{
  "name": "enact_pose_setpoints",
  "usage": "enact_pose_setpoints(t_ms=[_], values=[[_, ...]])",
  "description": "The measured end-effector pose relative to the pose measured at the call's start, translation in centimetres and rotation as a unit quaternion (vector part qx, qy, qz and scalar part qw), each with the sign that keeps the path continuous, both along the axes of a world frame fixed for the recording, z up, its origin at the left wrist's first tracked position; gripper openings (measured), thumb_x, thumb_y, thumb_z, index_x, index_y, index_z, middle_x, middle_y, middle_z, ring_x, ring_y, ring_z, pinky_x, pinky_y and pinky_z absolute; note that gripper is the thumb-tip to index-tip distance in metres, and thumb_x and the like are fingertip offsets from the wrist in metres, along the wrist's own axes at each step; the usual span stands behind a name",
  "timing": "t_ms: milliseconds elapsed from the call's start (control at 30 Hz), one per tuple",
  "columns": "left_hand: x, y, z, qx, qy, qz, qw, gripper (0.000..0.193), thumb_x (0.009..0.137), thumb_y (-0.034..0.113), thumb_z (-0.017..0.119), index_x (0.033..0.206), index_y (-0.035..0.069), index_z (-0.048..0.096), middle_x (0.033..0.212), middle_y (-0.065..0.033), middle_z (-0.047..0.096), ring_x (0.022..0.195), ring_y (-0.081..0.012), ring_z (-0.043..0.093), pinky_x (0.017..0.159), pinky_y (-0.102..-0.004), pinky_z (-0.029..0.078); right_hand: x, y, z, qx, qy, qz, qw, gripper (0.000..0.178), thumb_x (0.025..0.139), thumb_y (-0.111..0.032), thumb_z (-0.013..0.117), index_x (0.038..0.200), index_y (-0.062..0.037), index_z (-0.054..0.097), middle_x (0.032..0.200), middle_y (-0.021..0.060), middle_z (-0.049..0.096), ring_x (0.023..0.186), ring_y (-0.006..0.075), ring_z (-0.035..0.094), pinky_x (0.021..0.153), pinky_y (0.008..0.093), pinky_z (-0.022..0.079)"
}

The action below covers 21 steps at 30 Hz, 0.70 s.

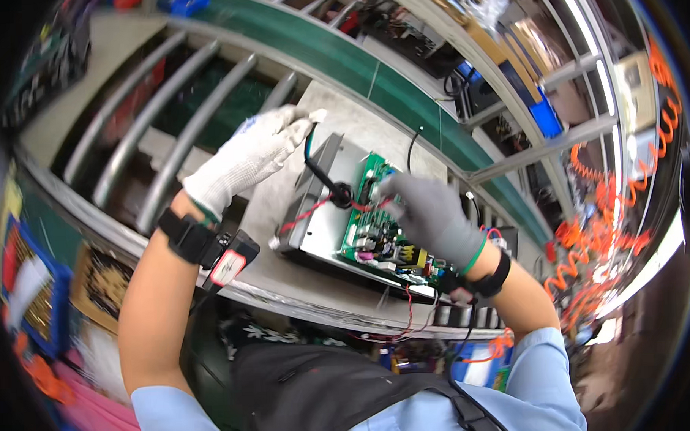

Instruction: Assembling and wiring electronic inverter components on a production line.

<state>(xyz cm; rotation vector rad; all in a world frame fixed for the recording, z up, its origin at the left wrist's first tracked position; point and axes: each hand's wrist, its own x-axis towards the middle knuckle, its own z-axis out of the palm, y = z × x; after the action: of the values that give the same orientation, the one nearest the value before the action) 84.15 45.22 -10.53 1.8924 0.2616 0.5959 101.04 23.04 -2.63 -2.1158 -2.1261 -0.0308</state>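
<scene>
My left hand (255, 154), in a white knit glove, pinches a black-sleeved cable (315, 167) near its small white connector (319, 116). The cable runs down to a black ring (341, 195) with red wires beside it. My right hand (430, 216), in a grey glove and blurred, is over the right side of a green circuit board (358, 229). Its fingers curl together near the red wires; what they hold, if anything, is hidden. The board sits in a grey metal housing (323, 235) on a metal plate.
Metal rollers (194, 133) lie left of the plate (273, 237). A green strip (332, 52) and a metal frame (540, 152) run behind. Orange coiled hoses (614, 206) hang at right. At lower left stands a blue bin (52, 302) beside a cardboard box of small parts (108, 281).
</scene>
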Motion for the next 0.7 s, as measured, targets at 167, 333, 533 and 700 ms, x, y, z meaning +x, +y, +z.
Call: enact_pose_setpoints(t_ms=[167,333,533,700], values=[[6.2,3.9,-3.7,-0.138,0.103,-0.134,0.976,0.07,0.096,0.057,0.042,0.132,-0.002,0.048,0.129,-0.0082,0.055,0.121,-0.017,0.047,0.107,-0.0313,0.033,-4.5,-2.7,-2.9,0.08,0.079,-0.138,0.984,0.021,0.078,-0.006,0.066,0.097,-0.0097,0.058,0.082,0.0111,0.06,0.076,0.0312,0.063,0.064,0.0405,0.049],[7.6,1.4,-3.7,-0.154,0.127,-0.178,0.964,0.073,0.097,0.061,0.033,0.134,-0.001,0.045,0.13,-0.0137,0.052,0.122,-0.0207,0.047,0.107,-0.0352,0.035,-6.7,-3.2,-3.7,0.12,0.07,-0.265,0.954,0.019,0.079,-0.002,0.064,0.097,-0.0078,0.059,0.085,0.0106,0.062,0.077,0.0305,0.064,0.064,0.0384,0.05],[2.3,0.3,-4.9,-0.234,0.216,-0.392,0.863,0.064,0.1,0.053,0.036,0.132,0.0,0.05,0.13,-0.0111,0.055,0.119,-0.0181,0.05,0.099,-0.0312,0.04,-9.1,-8.3,-4.2,0.194,0.144,-0.335,0.911,0.016,0.084,-0.001,0.06,0.1,-0.0025,0.06,0.094,0.0149,0.066,0.082,0.0305,0.066,0.069,0.0353,0.053],[7.0,1.0,-7.7,-0.325,0.287,-0.472,0.767,0.044,0.098,0.04,0.05,0.117,0.001,0.06,0.103,-0.0059,0.066,0.088,-0.011,0.063,0.074,-0.0235,0.051,-11.1,-10.3,-4.8,0.166,0.194,-0.431,0.865,0.015,0.093,-0.01,0.053,0.102,0.0017,0.055,0.099,0.0191,0.066,0.083,0.0265,0.066,0.074,0.0331,0.052]])
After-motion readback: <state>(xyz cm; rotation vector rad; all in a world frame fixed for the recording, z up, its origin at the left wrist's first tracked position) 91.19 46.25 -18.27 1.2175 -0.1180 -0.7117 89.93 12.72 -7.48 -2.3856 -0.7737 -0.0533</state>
